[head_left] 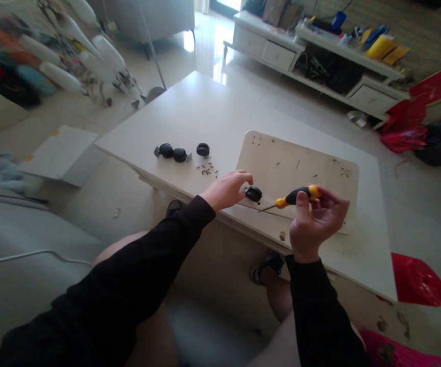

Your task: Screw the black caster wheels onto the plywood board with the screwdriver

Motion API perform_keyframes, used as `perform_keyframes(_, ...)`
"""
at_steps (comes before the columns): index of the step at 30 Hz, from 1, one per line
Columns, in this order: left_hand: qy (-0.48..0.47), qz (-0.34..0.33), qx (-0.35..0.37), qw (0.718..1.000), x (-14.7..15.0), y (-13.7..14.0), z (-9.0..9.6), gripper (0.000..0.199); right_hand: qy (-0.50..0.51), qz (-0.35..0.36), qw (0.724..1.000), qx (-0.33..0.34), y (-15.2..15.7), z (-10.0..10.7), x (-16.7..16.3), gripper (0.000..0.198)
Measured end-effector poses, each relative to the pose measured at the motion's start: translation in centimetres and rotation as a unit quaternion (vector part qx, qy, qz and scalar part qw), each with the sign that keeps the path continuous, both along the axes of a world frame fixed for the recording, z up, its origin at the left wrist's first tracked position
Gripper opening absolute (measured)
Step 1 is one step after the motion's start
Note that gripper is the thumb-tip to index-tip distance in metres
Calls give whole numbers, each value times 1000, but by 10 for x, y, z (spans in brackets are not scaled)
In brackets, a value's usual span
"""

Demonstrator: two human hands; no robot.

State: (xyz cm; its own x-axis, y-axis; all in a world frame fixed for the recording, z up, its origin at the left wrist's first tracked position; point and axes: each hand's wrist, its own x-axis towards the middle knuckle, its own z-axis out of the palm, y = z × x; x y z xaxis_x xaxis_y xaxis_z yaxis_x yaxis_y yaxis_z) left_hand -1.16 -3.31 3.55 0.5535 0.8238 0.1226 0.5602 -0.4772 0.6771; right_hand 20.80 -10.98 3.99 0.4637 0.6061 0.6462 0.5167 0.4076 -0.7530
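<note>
A black and yellow screwdriver [295,196] is held in my right hand [318,219], its handle lying across the fingers and its metal tip pointing left, near the board's front edge. My left hand [230,189] has its fingers curled at a black caster wheel [253,193], which sits at the front left corner of a pale board [297,153] with rounded corners. Groups of small holes show near the board's corners. To the left, several screws [207,169] lie scattered below another caster [202,149], and two more casters [172,152] rest side by side with metal plates showing.
The white table [205,112] carries everything. A small brownish piece [282,236] lies by its front edge. A red stool [419,280] stands off the right corner. Beyond are a low cabinet [266,51] with clutter and red bags [406,125]. A white box [62,153] is at left.
</note>
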Motion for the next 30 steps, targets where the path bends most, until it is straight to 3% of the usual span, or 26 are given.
perform_keyframes(10, -21, 33, 3, 999, 1, -4, 4, 35, 45, -12, 998, 35, 1, 5, -5, 40)
perform_keyframes(18, -51, -42, 27, 997, 7, -13, 15, 34, 80, 17, 996, 48, 3, 9, -16, 40)
perform_keyframes(22, -44, -71, 40, 996, 10, -16, 15, 20, 89, 17, 995, 31, 2, 7, -18, 40)
perform_keyframes(25, -25, -15, 46, 999, 7, -15, 7, 12, 94, 21, 995, 20, 2, 4, -17, 40)
perform_keyframes(30, 43, 157, 6, 987, -22, 4, -15, 13, 101, 24, 994, 16, -3, 4, -15, 38)
